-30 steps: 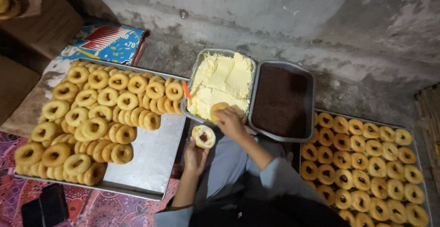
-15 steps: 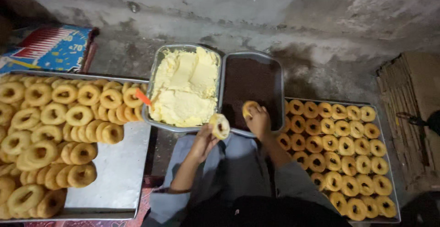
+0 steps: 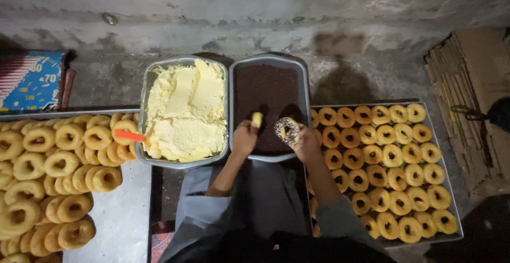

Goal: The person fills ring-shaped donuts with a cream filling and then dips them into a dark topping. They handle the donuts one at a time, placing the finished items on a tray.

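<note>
My left hand (image 3: 245,138) grips a plain doughnut (image 3: 257,119) on edge, over the near end of a grey tray of dark brown sprinkles (image 3: 268,90). My right hand (image 3: 306,142) lifts a doughnut (image 3: 286,130) whose top is coated with the sprinkles, just above the same tray. Left of it stands a metal tray of pale yellow cream (image 3: 183,111), with an orange handle (image 3: 129,135) sticking out of its near left corner.
A big metal tray (image 3: 114,226) on my left carries several plain ring doughnuts (image 3: 45,162). Another tray (image 3: 449,162) on my right is full of rows of ring doughnuts. A concrete wall runs behind. Flattened cardboard (image 3: 478,82) lies at far right, a blue printed box (image 3: 29,82) at far left.
My right hand went from the cream tray to the sprinkle tray and lifted its doughnut back out, coated. My left hand followed with the other doughnut. The view swung to the right.
</note>
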